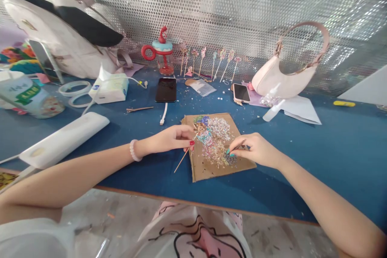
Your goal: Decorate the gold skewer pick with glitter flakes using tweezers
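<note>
My left hand (178,139), red-nailed and with a bead bracelet at the wrist, pinches a thin wooden stick (180,162). The stick slants up past the fingers, and its upper end lies over the rhinestones, where a gold-brown piece (199,128) shows. Between the closed fingertips of my right hand (252,150) are slim brownish tweezers (240,145), their tips down at a small dark heap of rhinestones (231,159). Under both hands lies a cardboard sheet (201,173) strewn with loose rhinestones (219,128) in white, pink, turquoise and blue.
Behind the cardboard are a black phone (165,90), a clear packet (202,87) and a pink-edged phone (241,93). Several decorated sticks (222,54) stand by the perforated wall. A red-handled cup (165,58), tissue pack (109,88), white handbag (281,76) and long white device (65,139) surround them.
</note>
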A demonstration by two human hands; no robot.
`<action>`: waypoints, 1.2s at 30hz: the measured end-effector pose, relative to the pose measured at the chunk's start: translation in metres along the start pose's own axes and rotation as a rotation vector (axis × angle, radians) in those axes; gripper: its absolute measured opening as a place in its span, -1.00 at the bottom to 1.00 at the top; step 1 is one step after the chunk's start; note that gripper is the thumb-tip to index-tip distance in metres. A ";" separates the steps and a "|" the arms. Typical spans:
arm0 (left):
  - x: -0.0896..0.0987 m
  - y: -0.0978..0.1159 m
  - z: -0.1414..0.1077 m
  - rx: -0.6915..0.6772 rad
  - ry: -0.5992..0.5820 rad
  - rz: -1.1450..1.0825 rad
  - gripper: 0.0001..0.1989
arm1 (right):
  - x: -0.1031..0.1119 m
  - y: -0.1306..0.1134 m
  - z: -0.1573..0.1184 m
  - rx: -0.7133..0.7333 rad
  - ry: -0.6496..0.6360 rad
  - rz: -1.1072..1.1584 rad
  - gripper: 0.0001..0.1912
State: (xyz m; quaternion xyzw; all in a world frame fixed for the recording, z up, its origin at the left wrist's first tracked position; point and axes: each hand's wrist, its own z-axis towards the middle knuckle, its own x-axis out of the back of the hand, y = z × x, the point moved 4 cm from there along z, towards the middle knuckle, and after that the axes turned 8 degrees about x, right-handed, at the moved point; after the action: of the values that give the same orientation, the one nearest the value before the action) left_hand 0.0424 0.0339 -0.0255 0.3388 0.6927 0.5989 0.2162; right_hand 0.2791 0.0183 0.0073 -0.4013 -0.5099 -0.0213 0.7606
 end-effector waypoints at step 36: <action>-0.001 -0.001 0.000 0.009 -0.023 -0.086 -0.75 | 0.001 -0.003 -0.003 0.094 0.021 -0.081 -0.85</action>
State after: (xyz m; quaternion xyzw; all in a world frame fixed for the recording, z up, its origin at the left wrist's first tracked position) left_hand 0.0428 0.0328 -0.0262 0.3167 0.7066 0.5820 0.2482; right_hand 0.2804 0.0153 0.0095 -0.3438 -0.5180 -0.0321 0.7826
